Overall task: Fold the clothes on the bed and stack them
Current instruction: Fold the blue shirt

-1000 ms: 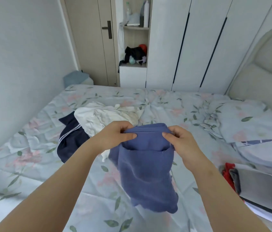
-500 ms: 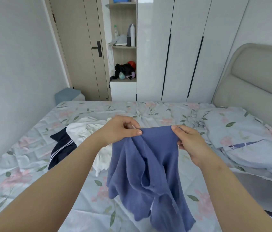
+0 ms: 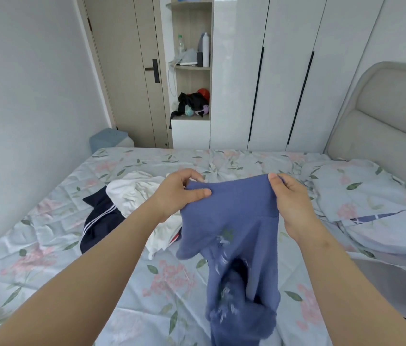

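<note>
I hold a blue garment (image 3: 237, 221) up over the bed (image 3: 54, 258), its lower part hanging down and blurred with motion. My left hand (image 3: 179, 193) pinches the top edge on the left, thumb across the cloth. At the right end of that edge, my right hand (image 3: 290, 198) grips it. Behind my left arm on the floral sheet lie a crumpled white garment (image 3: 134, 193) and a dark navy garment with white stripes (image 3: 99, 221).
Pillows in floral cases (image 3: 371, 206) lie at the right before a padded headboard (image 3: 391, 116). White wardrobes (image 3: 284, 71), an open shelf with bottles and dark items (image 3: 192, 101), a door (image 3: 132, 71) and a blue box (image 3: 107, 139) stand beyond the bed.
My hands have spread apart along the top edge and lifted the blue garment higher; its hanging part swings and blurs. The view has tilted upward.
</note>
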{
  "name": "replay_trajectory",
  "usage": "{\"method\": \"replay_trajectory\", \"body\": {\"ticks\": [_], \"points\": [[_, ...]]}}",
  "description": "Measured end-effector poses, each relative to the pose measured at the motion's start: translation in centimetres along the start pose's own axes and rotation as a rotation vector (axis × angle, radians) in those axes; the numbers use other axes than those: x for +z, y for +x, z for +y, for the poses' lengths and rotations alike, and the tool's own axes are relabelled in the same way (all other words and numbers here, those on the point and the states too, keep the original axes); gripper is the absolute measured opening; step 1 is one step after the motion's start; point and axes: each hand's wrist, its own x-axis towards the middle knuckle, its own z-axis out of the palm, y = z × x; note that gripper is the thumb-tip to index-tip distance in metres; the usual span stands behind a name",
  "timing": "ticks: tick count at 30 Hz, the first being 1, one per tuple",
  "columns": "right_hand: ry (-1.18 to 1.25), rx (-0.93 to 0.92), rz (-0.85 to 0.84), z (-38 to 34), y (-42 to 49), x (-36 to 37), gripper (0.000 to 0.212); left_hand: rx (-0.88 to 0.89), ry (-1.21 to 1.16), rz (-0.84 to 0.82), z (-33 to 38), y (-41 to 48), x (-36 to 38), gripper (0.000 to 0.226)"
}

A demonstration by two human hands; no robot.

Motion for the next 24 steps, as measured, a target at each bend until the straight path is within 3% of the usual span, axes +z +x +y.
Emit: {"method": "replay_trajectory", "body": {"ticks": [3,5,7,9,10,12,13,15,16,19,20,23,24], "points": [[0.098,-0.005,0.074,-0.9,-0.4,0.2,0.028,-0.009,0.121,-0.064,-0.8,-0.3,-0.1,0.015],[0.059,-0.041,0.026,-1.3,-1.1,0.3,0.021,-0.052,-0.027,-0.006,-0.8,-0.2,-0.1,0.015],[-0.194,-0.065,-0.192,-1.4,-1.8,0.1,0.006,-0.082,-0.223,0.046,-0.2,-0.1,0.0,0.019],[-0.497,-0.007,-0.511,-1.0,-2.3,0.0,0.026,-0.069,-0.284,0.058,0.6,0.2,0.3,0.020],[-0.615,0.019,-0.622,-0.4,-2.4,0.2,0.024,-0.052,-0.278,0.056,0.9,0.3,0.5,0.019],[-0.694,0.047,-0.623,0.3,-2.5,0.6,0.031,-0.009,-0.260,0.060,1.2,0.4,1.0,0.018],[-0.618,0.058,-0.555,0.5,-2.4,0.8,0.035,0.005,-0.263,0.063,1.1,0.5,1.2,0.015],[-0.306,0.107,-0.421,0.4,-2.4,1.1,0.021,-0.014,-0.265,0.023,0.1,0.2,1.7,0.005],[-0.131,0.130,-0.389,0.1,-2.3,1.1,0.014,-0.037,-0.247,-0.033,-0.7,-0.2,2.0,0.013],[0.279,0.196,-0.343,-1.1,-2.2,0.9,0.021,-0.177,-0.200,-0.306,-3.9,-1.1,3.7,0.068],[0.347,0.210,-0.308,-1.4,-2.0,0.8,0.020,-0.220,-0.173,-0.380,-4.7,-1.4,4.4,0.072],[0.451,0.233,-0.128,-1.9,-1.3,0.2,0.012,-0.228,-0.004,-0.403,-6.4,-1.7,5.7,0.017],[0.449,0.226,-0.036,-1.6,-0.9,-0.3,0.010,-0.233,0.013,-0.340,-6.7,-1.5,5.7,0.013]]}}
